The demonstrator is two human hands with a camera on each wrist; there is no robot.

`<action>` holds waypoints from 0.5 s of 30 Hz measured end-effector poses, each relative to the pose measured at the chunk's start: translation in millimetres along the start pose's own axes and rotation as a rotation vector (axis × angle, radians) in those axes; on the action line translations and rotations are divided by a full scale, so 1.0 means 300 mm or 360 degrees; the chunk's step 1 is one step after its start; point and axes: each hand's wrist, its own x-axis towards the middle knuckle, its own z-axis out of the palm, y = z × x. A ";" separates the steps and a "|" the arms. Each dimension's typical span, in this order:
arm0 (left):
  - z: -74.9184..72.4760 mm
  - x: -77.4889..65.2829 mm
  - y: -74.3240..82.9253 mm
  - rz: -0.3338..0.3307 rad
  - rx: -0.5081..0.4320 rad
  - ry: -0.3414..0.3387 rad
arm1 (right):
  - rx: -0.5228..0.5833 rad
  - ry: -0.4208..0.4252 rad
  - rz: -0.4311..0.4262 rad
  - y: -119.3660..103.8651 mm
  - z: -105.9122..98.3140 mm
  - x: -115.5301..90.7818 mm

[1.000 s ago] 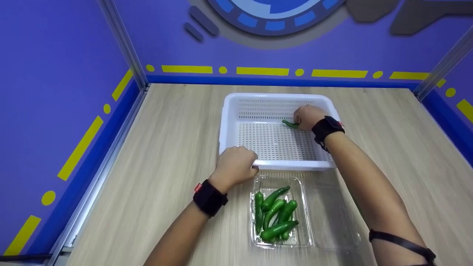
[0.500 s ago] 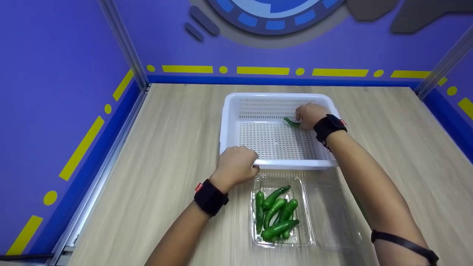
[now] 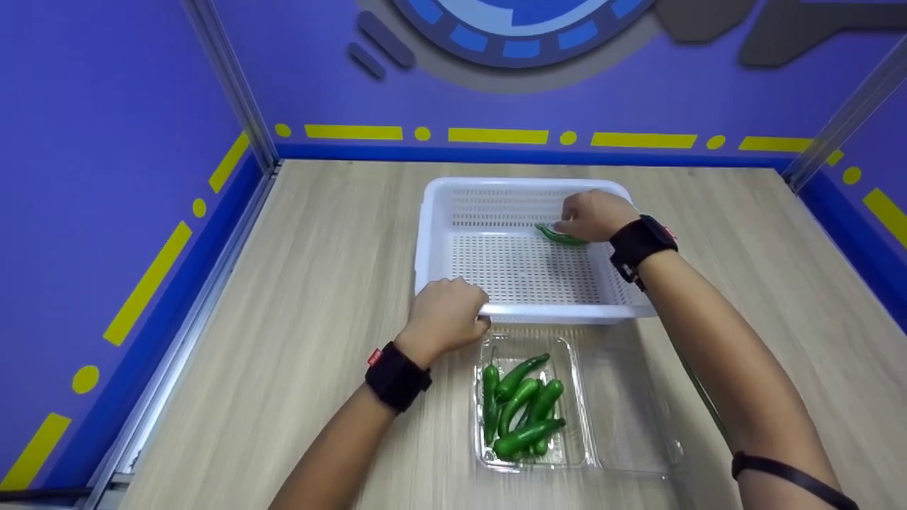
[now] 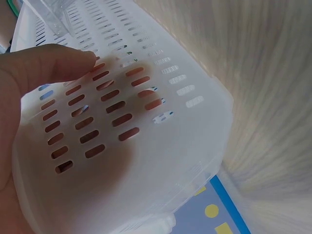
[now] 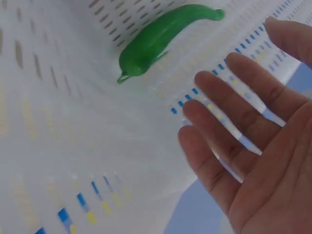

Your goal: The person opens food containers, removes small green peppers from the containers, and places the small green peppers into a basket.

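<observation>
My left hand (image 3: 446,316) grips the near left corner of a white perforated plastic basket (image 3: 560,312), thumb against the slotted outer wall in the left wrist view. Inside the basket's far right part, a green chili pepper (image 5: 158,39) lies on the slotted floor. My right hand (image 3: 599,216) is over that corner with its fingers spread and holding nothing. A gap shows between the fingertips (image 5: 192,109) and the pepper in the right wrist view. Several more green chili peppers (image 3: 528,438) lie in a clear plastic clamshell box (image 3: 583,425) in front of the basket.
The box's clear lid (image 3: 631,425) lies folded open to the right, under the right forearm. Everything stands on a wood-grain table (image 3: 340,283). Blue panels (image 3: 127,142) with yellow marks close off the back and sides.
My right hand has let go of the chili pepper and lifted slightly away to the right, leaving it on the basket floor. The left hand keeps its grip on the basket.
</observation>
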 end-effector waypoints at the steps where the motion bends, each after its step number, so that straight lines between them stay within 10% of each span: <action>1: -0.001 -0.001 -0.001 0.0000 0.0000 -0.0001 | 0.0018 0.0009 -0.0019 -0.008 -0.002 -0.002; 15: 0.003 -0.002 0.001 0.0014 0.0014 -0.0001 | 0.0074 0.0225 -0.0340 -0.118 -0.032 -0.071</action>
